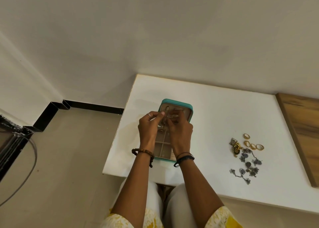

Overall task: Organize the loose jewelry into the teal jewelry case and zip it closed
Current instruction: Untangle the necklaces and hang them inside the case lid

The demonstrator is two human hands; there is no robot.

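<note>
1. Case (174, 102), teal and open, lies on the white table (215, 115) near its left edge, lid end away from the person, beige compartments facing up.
2. Both hands meet over the middle of the case: the left hand (149, 126) and right hand (180, 130) have fingers curled together, pinching a small thin piece of jewelry (167, 118) between them; what kind of piece it is cannot be told.
3. The left grip is clamped on that piece from the left side, thumb and fingertips drawn in; a ring (148, 114) shows on one left finger.
4. The right grip is clamped on the same piece from the right, fingers bent inward over the case's upper half.
5. A brown bead bracelet (143, 152) circles the left wrist; dark bands (184, 157) circle the right wrist.
6. Loose jewelry lies well apart from the case, on the table's right part: four gold rings (252, 144), a gold ornament (236, 149) just beside them, and a silver necklace (248, 165) with flower-shaped charms spread nearer the person.
7. A wooden panel (303, 132) borders the table on the right.
8. Grey tile floor (69, 158) and a black skirting (93, 106) show at left, below a white wall (155, 37).
</note>
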